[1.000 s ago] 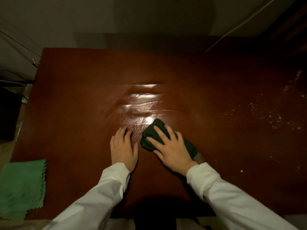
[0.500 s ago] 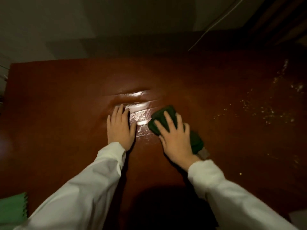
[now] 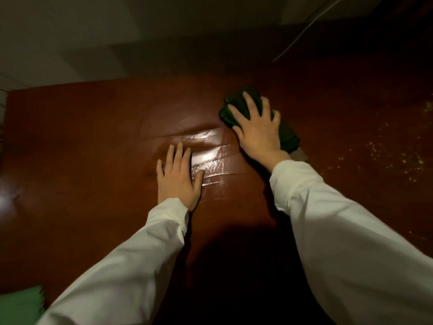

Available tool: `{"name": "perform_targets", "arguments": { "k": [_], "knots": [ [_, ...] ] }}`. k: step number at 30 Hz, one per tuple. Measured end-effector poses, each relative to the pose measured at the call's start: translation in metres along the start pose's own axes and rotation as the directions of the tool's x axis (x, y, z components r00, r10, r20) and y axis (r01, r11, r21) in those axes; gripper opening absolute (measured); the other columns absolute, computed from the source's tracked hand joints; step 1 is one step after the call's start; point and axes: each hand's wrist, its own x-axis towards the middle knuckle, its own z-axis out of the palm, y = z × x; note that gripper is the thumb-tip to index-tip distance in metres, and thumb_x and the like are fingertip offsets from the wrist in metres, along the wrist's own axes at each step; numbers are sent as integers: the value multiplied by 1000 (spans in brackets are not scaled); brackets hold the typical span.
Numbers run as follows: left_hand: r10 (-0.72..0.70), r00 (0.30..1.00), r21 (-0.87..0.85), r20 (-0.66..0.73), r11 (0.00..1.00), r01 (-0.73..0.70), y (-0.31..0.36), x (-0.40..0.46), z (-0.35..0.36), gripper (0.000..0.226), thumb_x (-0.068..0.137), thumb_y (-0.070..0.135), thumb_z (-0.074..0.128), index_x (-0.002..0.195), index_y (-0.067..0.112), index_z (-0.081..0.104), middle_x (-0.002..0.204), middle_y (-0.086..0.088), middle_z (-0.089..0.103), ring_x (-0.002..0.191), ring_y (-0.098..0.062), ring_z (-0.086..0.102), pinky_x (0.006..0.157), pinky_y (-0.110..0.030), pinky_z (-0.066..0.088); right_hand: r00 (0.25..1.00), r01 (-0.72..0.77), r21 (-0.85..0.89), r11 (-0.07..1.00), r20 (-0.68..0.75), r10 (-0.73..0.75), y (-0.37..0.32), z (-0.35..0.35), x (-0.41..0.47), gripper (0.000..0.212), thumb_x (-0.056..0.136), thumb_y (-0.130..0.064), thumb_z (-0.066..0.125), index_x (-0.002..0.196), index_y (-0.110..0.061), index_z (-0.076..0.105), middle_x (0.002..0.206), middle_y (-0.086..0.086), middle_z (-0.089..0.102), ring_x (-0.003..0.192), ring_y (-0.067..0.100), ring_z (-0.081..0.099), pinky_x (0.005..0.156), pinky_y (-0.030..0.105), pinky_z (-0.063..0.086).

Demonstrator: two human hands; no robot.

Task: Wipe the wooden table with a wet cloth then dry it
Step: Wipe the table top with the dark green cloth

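A dark reddish-brown wooden table point(image 3: 93, 141) fills most of the head view, seen from above with both arms reaching out over it in white sleeves point(image 3: 351, 242). The right hand point(image 3: 256, 131) lies flat on a dark green cloth point(image 3: 236, 106) towards the far side of the table, right of centre; its fingers are spread and straight, pressing down on the cloth rather than curling round it, and the cloth sticks out beyond the fingertips and again behind the heel of the hand, where a pale corner shows beside the wrist. The left hand point(image 3: 177, 177) rests palm-down on the bare wood nearer the person, fingers straight and close together, thumb out to the side — it holds nothing. Just to the right of that hand, between the two hands, shiny wet streaks point(image 3: 210, 160) run in bands across the surface and catch the light. Farther right, well apart from the cloth, pale specks point(image 3: 386, 160) are scattered over the wood. At the lower left edge of the view a lighter green cloth point(image 3: 21, 306) lies at the near corner of the table, only partly in the picture. Beyond the far edge of the table a grey floor point(image 3: 70, 31) is in shadow, and a thin light cable point(image 3: 302, 31) crosses the upper right.
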Motion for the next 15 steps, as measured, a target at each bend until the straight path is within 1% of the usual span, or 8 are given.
{"name": "perform_targets", "arguments": {
  "k": [2,3,5,6,9,11,13,15],
  "knots": [
    [-6,1000,13,21,1000,6,0,1,1,69,87,53,17,143,13,27,154,-6,18,142,-21,6,112,-46,5,1000,11,11,1000,-11,-11,-9,2,-16,52,94,-33,48,144,-31,33,156,10,16,138,43,14,104,56,21],
    [-10,1000,19,29,1000,10,0,1,1,70,87,53,16,144,14,26,154,-6,16,142,-20,5,112,-45,4,999,28,16,999,-37,-27,-15,6,-33,55,90,-30,56,142,-30,38,154,12,23,136,45,20,102,57,25],
    [-13,999,14,33,1000,13,0,1,0,69,87,53,15,144,14,25,154,-5,15,141,-16,0,112,-45,4,996,15,19,1000,-94,-13,-33,14,-73,60,80,-27,68,136,-28,47,149,14,35,130,47,30,96,58,34],
    [-15,999,5,33,1000,15,0,1,0,69,87,52,16,144,15,26,154,-5,16,140,-14,-2,112,-45,4,995,1,13,1000,-103,0,-42,19,-92,61,78,-28,70,135,-29,49,147,14,37,128,47,34,94,57,36],
    [-20,999,-20,30,1000,21,0,1,0,66,88,50,18,142,14,30,154,-4,17,137,-10,-4,111,-46,6,997,4,-25,1000,-79,-6,-59,25,-119,57,83,-32,64,136,-29,44,146,15,38,126,47,37,90,55,37],
    [-19,999,-14,27,1000,20,0,2,1,65,88,50,20,142,14,31,153,-4,19,137,-11,-4,110,-45,5,997,-5,-8,1000,-71,4,-58,24,-102,60,81,-32,66,136,-29,44,146,15,38,126,46,33,90,57,37],
    [-16,1000,-6,15,1000,16,0,3,2,64,88,49,22,141,14,33,152,-6,22,138,-12,-2,109,-46,8,997,-10,3,1000,-75,11,-58,16,-66,61,81,-32,66,138,-29,45,148,15,35,128,46,29,94,61,35],
    [-16,1000,-8,14,1000,17,0,4,2,63,88,48,23,140,13,34,152,-6,23,138,-12,-2,109,-47,9,1000,17,-3,1000,-20,-17,-56,7,-17,58,90,-31,55,144,-30,34,154,14,20,135,47,19,102,62,25]
  ]
}}
